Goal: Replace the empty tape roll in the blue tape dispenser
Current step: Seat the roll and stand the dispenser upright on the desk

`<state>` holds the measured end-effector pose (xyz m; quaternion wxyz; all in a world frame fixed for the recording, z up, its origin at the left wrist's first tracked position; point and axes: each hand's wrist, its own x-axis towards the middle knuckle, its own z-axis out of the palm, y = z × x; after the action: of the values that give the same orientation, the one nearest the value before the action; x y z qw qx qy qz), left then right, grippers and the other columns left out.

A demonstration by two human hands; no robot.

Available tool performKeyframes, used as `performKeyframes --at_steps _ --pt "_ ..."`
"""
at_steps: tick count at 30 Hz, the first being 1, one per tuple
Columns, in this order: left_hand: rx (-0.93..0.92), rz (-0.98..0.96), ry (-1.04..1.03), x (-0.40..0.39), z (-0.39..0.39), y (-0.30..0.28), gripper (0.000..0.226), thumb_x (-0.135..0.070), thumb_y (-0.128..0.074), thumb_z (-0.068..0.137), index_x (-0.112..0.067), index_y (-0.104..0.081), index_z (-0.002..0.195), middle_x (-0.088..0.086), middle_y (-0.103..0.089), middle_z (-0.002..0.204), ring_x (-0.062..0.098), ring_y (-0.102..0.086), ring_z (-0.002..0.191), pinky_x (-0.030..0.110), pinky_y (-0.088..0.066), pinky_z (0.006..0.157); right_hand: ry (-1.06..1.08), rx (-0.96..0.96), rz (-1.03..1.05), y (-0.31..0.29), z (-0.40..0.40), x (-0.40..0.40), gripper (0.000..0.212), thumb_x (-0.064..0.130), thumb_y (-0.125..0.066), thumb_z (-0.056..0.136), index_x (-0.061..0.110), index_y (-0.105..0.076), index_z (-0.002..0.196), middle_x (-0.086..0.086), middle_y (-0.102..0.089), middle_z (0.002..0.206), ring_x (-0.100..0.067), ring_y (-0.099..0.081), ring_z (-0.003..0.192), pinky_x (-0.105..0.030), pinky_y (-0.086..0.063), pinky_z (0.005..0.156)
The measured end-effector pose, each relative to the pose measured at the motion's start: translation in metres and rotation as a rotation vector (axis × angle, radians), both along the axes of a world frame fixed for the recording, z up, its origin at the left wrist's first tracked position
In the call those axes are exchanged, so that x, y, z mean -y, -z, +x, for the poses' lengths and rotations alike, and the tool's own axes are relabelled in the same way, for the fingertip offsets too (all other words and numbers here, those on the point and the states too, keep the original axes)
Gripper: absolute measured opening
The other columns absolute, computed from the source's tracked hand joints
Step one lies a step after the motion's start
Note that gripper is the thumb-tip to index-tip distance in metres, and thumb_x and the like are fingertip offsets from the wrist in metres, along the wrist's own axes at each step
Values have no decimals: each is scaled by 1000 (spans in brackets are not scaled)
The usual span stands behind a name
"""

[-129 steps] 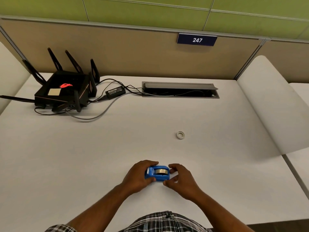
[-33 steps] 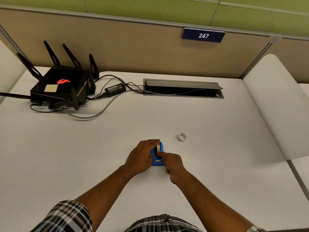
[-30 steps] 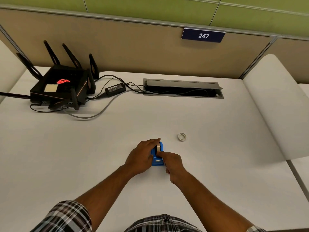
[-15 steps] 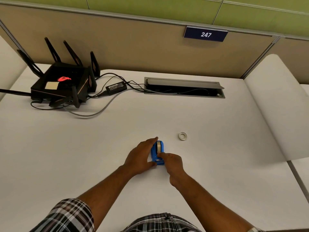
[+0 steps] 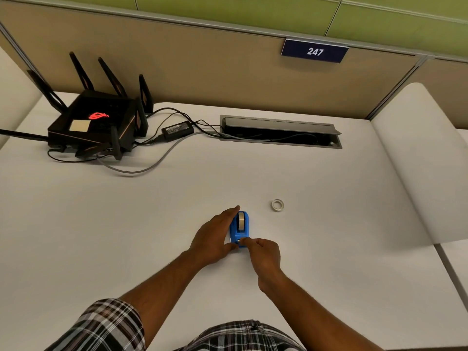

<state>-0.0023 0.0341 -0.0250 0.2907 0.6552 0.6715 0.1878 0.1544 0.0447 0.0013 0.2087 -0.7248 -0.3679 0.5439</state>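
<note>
The small blue tape dispenser (image 5: 240, 229) stands on the white desk (image 5: 126, 224) with its length running away from me. A roll of tape (image 5: 241, 221) sits in its well. My left hand (image 5: 215, 236) cups the dispenser's left side, fingers along it and thumb at its near end. My right hand (image 5: 263, 252) pinches at the dispenser's near end with thumb and forefinger; what lies between the fingertips is too small to tell. A small white empty ring (image 5: 277, 205) lies flat on the desk, to the right of and beyond the dispenser.
A black router (image 5: 93, 125) with several antennas sits at the far left, with a power brick (image 5: 177, 129) and cables trailing to an open cable hatch (image 5: 281, 131). A beige partition closes the back. A white curved panel (image 5: 417, 160) borders the right side.
Four seconds ago the dispenser lay crosswise close to me; it now points away from me and sits farther out. In the last second my right fingertips slid from its top to its near end.
</note>
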Motion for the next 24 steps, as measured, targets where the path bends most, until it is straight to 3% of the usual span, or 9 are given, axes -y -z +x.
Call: performKeyframes --at_steps 3,6,10,13,16,24 --pt "-4 -9 0 0 1 -3 100 -52 -74 79 -32 -13 155 -10 -29 160 12 -37 142 31 -33 116 41 5 -42 0 0 1 23 32 -80 84 12 -75 75 -11 -67 82 -24 -60 78 -27 -41 59" --pt "-7 -20 -1 0 2 -6 99 -49 -75 80 -31 -13 155 -9 -27 160 13 -36 143 32 -32 118 62 -6 -104 1 2 -2 22 32 -83 80 16 -70 71 -2 -63 77 -15 -55 72 -28 -43 61" --pt "-6 -29 -2 0 4 -9 99 -46 -75 80 -30 -13 155 -8 -26 161 14 -35 144 33 -31 119 87 -29 -198 2 2 -6 30 30 -85 78 10 -69 94 -1 -59 84 -16 -52 76 -34 -46 74" --pt "-5 -32 -7 1 4 -11 99 -45 -75 81 -29 -12 155 -8 -26 161 14 -35 144 33 -31 119 106 -52 -227 4 2 -7 40 28 -84 77 4 -70 105 -5 -58 87 -17 -49 75 -29 -42 62" --pt "-3 -31 -11 1 5 -12 99 -44 -75 81 -29 -12 156 -8 -26 161 14 -35 144 32 -30 119 99 -67 -244 5 1 -8 37 28 -81 77 4 -74 105 -9 -57 92 -18 -47 74 -27 -37 56" --pt "16 -36 -14 3 6 -12 98 -40 -76 82 -28 -13 156 -8 -27 161 14 -35 144 33 -31 120 52 -37 -309 1 -4 -6 29 35 -71 84 7 -68 92 -7 -52 82 -17 -44 71 -30 -37 62"
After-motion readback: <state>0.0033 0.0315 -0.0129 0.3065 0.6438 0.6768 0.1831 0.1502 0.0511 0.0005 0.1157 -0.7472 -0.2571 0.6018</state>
